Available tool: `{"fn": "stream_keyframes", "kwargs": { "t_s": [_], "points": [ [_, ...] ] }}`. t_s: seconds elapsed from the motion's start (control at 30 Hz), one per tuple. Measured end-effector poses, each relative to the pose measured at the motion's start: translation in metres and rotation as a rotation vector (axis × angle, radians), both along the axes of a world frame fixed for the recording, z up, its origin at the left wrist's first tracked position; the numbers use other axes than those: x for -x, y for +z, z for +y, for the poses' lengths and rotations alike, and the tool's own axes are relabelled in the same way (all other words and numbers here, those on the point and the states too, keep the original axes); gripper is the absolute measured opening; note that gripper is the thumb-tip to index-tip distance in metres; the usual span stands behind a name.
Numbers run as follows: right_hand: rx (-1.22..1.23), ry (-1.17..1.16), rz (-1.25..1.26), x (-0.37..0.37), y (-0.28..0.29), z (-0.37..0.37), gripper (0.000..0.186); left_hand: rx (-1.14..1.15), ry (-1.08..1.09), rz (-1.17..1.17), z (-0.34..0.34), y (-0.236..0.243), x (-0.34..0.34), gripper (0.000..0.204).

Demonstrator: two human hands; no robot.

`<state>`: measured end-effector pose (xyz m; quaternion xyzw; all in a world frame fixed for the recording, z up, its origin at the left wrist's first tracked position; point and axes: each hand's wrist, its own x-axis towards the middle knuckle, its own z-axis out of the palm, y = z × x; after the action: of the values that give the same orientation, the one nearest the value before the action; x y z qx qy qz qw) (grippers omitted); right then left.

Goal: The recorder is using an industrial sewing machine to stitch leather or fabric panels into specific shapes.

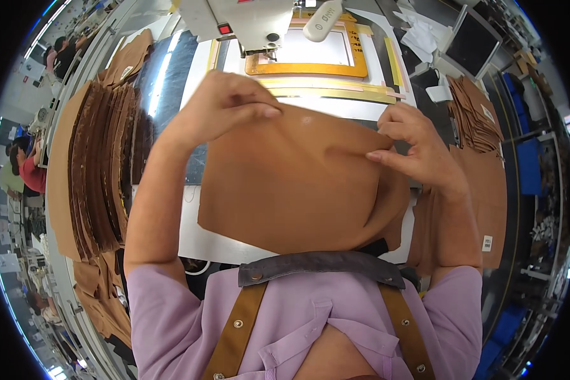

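Observation:
A large brown leather panel (pixel 285 183) hangs between my two hands, its lower part close to my apron. My left hand (pixel 231 104) pinches its far left edge between thumb and fingers. At the far right corner my right hand (pixel 411 139) grips the panel with thumb and curled fingers. The panel's right side bends and folds over, and a crease runs toward my right thumb. Just beyond the panel stands the white head of a sewing machine (pixel 247 28). An orange frame template (pixel 307 68) lies on a white board under that head.
Stacked brown leather pieces (pixel 98 164) stand at my left, with more draped below them. On the right lie further brown pieces (pixel 472 202) and a folded pile (pixel 472 114). A dark monitor (pixel 472 41) stands at the far right. Several people work in the background at the left.

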<state>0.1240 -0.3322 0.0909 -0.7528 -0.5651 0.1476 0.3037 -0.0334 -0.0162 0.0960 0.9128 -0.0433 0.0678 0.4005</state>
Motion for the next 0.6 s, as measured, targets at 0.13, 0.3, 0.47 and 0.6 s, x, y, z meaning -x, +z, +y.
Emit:
{"fn": "stream_keyframes", "kwargs": {
  "t_s": [0.13,0.3,0.47,0.6],
  "points": [
    [-0.287,0.168,-0.038,-0.008,0.024,-0.022,0.022,-0.075,-0.021,-0.168,-0.007,0.037,0.052,0.016],
    [-0.283,-0.148,0.342,-0.007,0.03,-0.043,0.021,0.269,0.214,-0.15,0.001,0.047,0.077,0.019],
    [-0.143,-0.356,0.24,-0.07,-0.04,0.011,0.033,0.358,0.416,0.033,0.044,-0.025,-0.003,0.017],
    [-0.003,-0.463,0.157,-0.089,-0.074,0.035,0.033,0.325,0.453,0.126,0.069,-0.083,-0.032,0.017]
  ]
}}
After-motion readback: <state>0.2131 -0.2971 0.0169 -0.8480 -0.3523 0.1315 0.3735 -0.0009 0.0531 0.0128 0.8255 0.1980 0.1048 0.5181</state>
